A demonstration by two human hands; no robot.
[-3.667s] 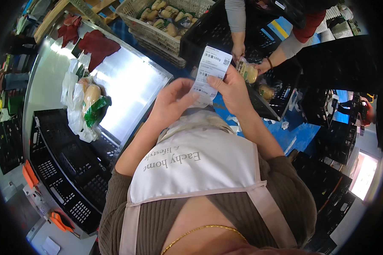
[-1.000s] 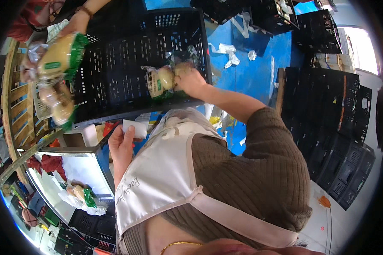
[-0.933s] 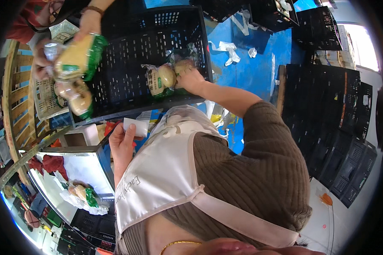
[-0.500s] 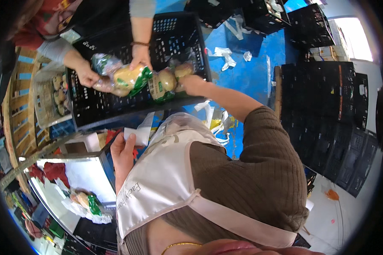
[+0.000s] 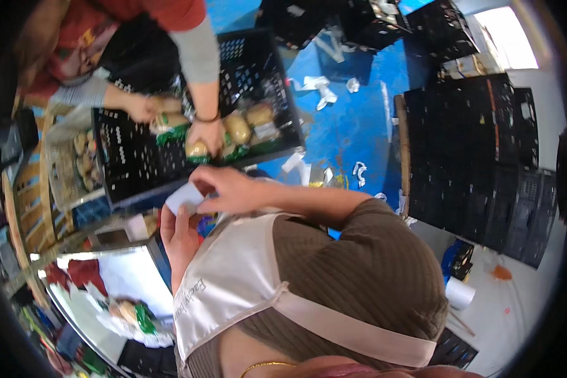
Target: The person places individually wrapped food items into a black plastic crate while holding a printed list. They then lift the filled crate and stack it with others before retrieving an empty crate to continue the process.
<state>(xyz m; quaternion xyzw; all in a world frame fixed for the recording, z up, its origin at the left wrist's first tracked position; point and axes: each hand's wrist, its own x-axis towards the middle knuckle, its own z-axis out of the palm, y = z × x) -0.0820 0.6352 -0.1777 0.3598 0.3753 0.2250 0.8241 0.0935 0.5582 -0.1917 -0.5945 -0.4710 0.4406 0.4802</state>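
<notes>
Close in front of my apron, my left hand (image 5: 177, 234) grips a strip of white labels (image 5: 184, 198), thumb on its face. My right hand (image 5: 225, 188) meets the strip's right edge with finger and thumb pinched. Just beyond, a black crate (image 5: 132, 183) holds clear bags of round, yellowish-brown produce with green printing, perhaps potatoes; one bag (image 5: 237, 128) lies at the crate's right side. A co-worker's hand (image 5: 206, 135) presses on a bag in the crate, while their other hand (image 5: 143, 108) holds another bag at the left.
At the left stands a pale crate (image 5: 60, 167) of produce beside a wooden rack (image 5: 36, 189). A white-topped table (image 5: 131, 277) carries another bag. Stacked black crates (image 5: 466, 145) line the right. Paper scraps (image 5: 321, 88) litter the blue floor.
My right hand has left the bags in the crate and come back to the label strip in my left hand. The co-worker has lowered a bag into the crate.
</notes>
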